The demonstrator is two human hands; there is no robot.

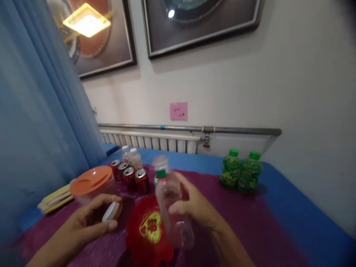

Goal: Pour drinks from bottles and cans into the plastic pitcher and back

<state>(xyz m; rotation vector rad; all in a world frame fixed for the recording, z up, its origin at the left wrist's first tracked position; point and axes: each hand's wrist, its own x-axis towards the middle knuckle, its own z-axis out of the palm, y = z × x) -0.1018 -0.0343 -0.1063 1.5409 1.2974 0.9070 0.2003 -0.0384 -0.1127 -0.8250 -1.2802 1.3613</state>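
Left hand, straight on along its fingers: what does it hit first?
Probably the clear plastic bottle in the right hand: the left hand points toward it across the red, scalloped-edged dish. Depth is unclear; if the hand runs low, the dish's rim would come first.

The scene is moderately lit, with the pale wall (250, 85) greyed toward the right. A warm diamond-shaped glare (86, 23) is seen over the left framed picture (118, 40), and a small white glint (171, 13) is caught on the other framed picture (205, 37). The clear bottle (166, 198) is smeared by blur – its outline is left soft – while the green bottles (240, 170) are rendered more sharply. The upper right corner is darkened, and shapes are stretched toward the edges
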